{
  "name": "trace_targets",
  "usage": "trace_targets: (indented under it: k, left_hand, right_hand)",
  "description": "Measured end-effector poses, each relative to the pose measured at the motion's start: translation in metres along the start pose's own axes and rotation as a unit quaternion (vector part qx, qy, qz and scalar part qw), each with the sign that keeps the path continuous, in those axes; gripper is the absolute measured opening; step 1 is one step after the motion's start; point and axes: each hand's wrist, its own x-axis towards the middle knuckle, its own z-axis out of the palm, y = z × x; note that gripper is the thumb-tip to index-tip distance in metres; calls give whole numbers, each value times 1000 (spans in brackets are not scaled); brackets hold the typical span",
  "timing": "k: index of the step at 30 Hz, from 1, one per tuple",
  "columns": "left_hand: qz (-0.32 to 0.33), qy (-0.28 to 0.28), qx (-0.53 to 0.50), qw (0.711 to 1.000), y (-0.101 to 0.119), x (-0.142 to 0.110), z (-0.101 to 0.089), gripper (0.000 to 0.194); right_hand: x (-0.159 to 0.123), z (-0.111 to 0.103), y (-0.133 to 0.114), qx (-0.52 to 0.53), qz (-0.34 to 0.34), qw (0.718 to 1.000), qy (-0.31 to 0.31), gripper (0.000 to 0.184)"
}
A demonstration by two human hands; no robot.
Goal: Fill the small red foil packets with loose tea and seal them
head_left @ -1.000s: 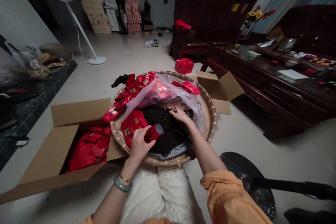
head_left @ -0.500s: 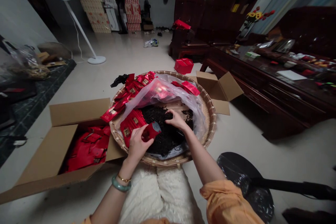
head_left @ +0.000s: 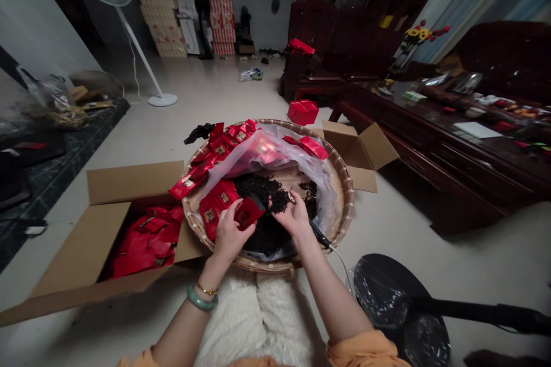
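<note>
Red packet [head_left: 249, 213], one, I log from afar: pinched in the fingers of the left hand [head_left: 229, 233], long axis slanting up rightward toward dark leaves [head_left: 279, 200] cupped in the right hand [head_left: 295, 219], just beside, above the woven tray [head_left: 348, 198].

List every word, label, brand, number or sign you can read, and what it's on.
No text can be read with certainty.
Flat red foil packets in the round woven basket: dark marks on pale gold labels, too small.
Open red packet in the left hand: any print too blurred.
Stacked red-and-white cartons: print too distant.
Small green-and-white rectangular box: any lettering too small.
</note>
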Motion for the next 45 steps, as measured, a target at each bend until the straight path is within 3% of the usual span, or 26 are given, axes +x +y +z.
trace_targets:
  k: [4, 7, 11, 14, 17, 21, 26, 34, 39, 45]
  left_hand:
    - [49, -8, 43, 998, 9, 0, 4, 82]
    - [99, -40, 91, 990, 15, -1, 5, 71]
    - [113, -90, 95, 985, 15, -1, 3, 58]
    - [135, -140, 76, 978, 14, 3, -4, 56]
    - [158, -183, 97, 966, 14, 12, -13, 41]
    - [201, -149, 162, 955, 17, 25, -20, 27]
    - [273, -102, 201, 935, 24, 32, -12, 19]
    - [354, -160, 166, 906, 23, 44, -15, 21]
    - [345, -221, 100, 907, 24, 49, -23, 21]
    - [267, -287, 38, 919, 29, 49, -29, 18]
  right_hand:
    - [-6, 5, 9, 24, -2, 999, 26, 22]
    - [-8, 7, 12, 33, -10, 999, 28, 22]
    - [-12, 12, 9, 37, -29, 998, 31, 19]
    - [-15, 16, 5, 37, -36, 998, 41, 21]
    - [-18, 19, 1, 34, -51, 997, 44, 21]
    - [-23, 26, -3, 28, -71, 997, 30, 17]
    - [-29, 45, -1, 20, -86, 996, -1, 17]
    - [-25, 55, 5, -4, -104, 995, -13, 12]
    - [-24, 58, 8, -17, -116, 993, -19, 11]
    - [-24, 61, 15, -35, -126, 991, 5, 15]
